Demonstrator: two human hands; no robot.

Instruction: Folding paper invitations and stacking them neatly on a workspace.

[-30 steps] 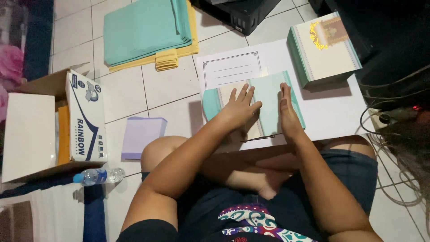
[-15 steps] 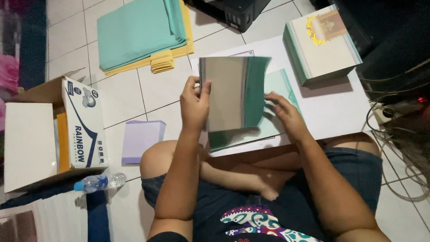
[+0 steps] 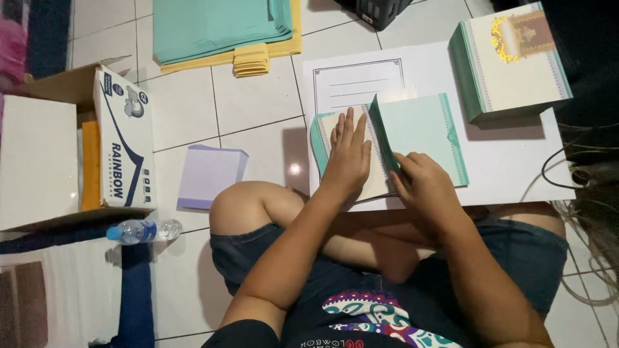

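A teal and cream folded card [image 3: 422, 132] lies open on a white board [image 3: 516, 167] across my lap. My left hand [image 3: 348, 158] presses flat, fingers together, on the card's cream left panel. My right hand [image 3: 422, 187] rests on the lower edge of the teal right panel, near the fold, with fingers curled on it. A white sheet with a printed frame [image 3: 358, 84] lies just beyond the card.
A stack of teal-edged cards [image 3: 509, 61] stands at the board's far right. Teal and yellow sheets [image 3: 219, 29] lie on the tiled floor, with a lilac paper stack [image 3: 209, 175], an open cardboard box [image 3: 119, 138] and a water bottle [image 3: 142, 231] at left. Cables [image 3: 580, 174] trail at right.
The card was lifted upright in my left hand half a second ago. Now it lies back down on the board, opened out, with both hands pressing on it.
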